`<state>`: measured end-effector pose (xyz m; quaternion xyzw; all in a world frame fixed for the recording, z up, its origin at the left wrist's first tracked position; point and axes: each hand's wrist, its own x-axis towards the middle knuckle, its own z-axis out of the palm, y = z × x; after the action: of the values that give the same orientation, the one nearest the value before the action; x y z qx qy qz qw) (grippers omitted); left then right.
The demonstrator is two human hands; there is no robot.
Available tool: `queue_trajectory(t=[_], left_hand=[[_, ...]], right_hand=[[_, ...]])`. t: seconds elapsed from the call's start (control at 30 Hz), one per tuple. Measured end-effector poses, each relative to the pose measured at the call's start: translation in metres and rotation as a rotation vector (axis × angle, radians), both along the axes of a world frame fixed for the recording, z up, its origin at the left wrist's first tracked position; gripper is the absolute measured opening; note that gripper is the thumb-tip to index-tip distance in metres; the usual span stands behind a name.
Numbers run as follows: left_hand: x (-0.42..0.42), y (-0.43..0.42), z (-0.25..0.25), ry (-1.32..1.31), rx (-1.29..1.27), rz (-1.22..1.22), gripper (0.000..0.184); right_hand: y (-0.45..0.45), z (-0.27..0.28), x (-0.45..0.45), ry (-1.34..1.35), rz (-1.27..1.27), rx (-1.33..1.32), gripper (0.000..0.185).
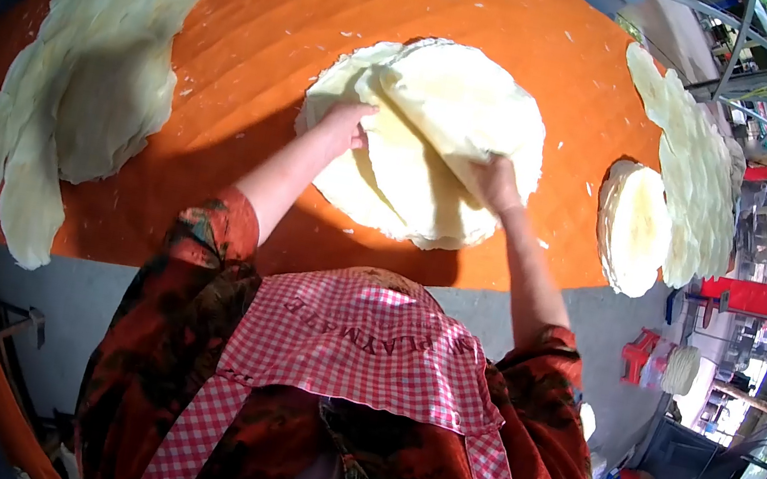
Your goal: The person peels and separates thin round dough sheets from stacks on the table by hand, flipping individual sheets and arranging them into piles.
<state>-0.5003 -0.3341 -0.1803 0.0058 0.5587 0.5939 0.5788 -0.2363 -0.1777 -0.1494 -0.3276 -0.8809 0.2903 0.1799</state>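
Observation:
A pile of thin, round, pale flatbread sheets (pixel 414 209) lies in front of me on the orange table. The top sheet (pixel 458 100) is partly lifted and folded over, with its near edge raised in a crease. My right hand (pixel 494 182) is closed on that raised edge at the right of the pile. On the left side, my left hand (pixel 350 125) has its fingers closed at the edge of the sheets, the thumb pointing inward. The fingertips of both hands are partly hidden by the sheets.
Overlapping pale sheets (pixel 117 43) cover the table's left end, some hanging over its near edge. A neat round stack (pixel 633 229) and more spread sheets (pixel 694 170) lie at the right. Small crumbs dot the orange table (pixel 268 17). A red stool (pixel 640 356) stands on the floor.

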Motion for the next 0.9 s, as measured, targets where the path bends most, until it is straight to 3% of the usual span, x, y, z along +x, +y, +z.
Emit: queue_trajectory(t=[0.03, 0.1, 0.2, 0.23, 0.27, 0.3, 0.37, 0.4, 0.43, 0.47, 0.53, 0.57, 0.63, 0.7, 0.77, 0.83, 0.9], left_hand=[[-0.001, 0.008, -0.002, -0.015, -0.014, -0.041, 0.034], [-0.001, 0.027, -0.015, 0.066, 0.006, -0.086, 0.030], [0.018, 0.025, 0.042, 0.167, 0.223, 0.158, 0.027], [0.020, 0.015, 0.052, 0.239, 0.272, 0.213, 0.025], [0.028, -0.011, 0.074, 0.250, 0.242, 0.229, 0.029], [0.037, -0.035, 0.079, 0.280, 0.174, 0.311, 0.029], [0.056, -0.081, 0.023, 0.302, 0.147, 0.447, 0.030], [0.065, -0.108, -0.018, 0.331, 0.186, 0.381, 0.030], [0.083, -0.126, -0.051, 0.373, 0.132, 0.429, 0.029], [0.087, -0.147, -0.090, 0.270, 0.205, 0.352, 0.030], [0.078, -0.155, -0.031, 0.119, 0.004, 0.316, 0.034], [0.073, -0.157, -0.024, 0.035, 0.066, 0.357, 0.038], [0.060, -0.161, -0.010, -0.075, 0.140, 0.445, 0.042], [0.046, -0.166, 0.004, -0.121, 0.171, 0.523, 0.043], [0.038, -0.173, -0.003, -0.057, 0.133, 0.474, 0.036], [0.035, -0.168, -0.004, 0.109, -0.031, 0.445, 0.029], [0.032, -0.165, -0.007, 0.268, -0.034, 0.460, 0.019]], right_hand=[[0.006, 0.034, -0.001, -0.062, -0.036, -0.140, 0.020], [0.028, 0.093, -0.005, -0.038, -0.007, -0.109, 0.037], [0.067, 0.194, -0.015, -0.309, -0.097, -0.022, 0.029], [0.088, 0.197, -0.006, -0.111, -0.081, -0.053, 0.028], [0.073, 0.227, -0.009, -0.122, -0.137, -0.114, 0.029], [0.050, 0.251, -0.010, -0.128, -0.197, -0.014, 0.027], [0.031, 0.252, -0.006, -0.229, -0.162, 0.294, 0.023], [0.014, 0.238, -0.005, -0.188, -0.128, 0.409, 0.019], [-0.008, 0.221, -0.009, -0.132, -0.048, 0.536, 0.017], [-0.002, 0.171, -0.006, -0.112, -0.001, 0.597, 0.013], [-0.048, 0.126, -0.027, -0.229, -0.038, 0.515, 0.005], [-0.050, 0.095, -0.035, -0.105, 0.080, 0.567, 0.010], [-0.045, 0.066, -0.051, -0.091, 0.081, 0.484, 0.016], [-0.011, 0.065, -0.063, -0.297, 0.057, 0.299, 0.017], [0.019, 0.105, -0.078, -0.455, -0.004, 0.373, 0.018], [-0.010, 0.180, -0.091, -0.306, 0.017, 0.495, 0.017], [-0.044, 0.205, -0.096, -0.320, 0.016, 0.616, 0.014]])
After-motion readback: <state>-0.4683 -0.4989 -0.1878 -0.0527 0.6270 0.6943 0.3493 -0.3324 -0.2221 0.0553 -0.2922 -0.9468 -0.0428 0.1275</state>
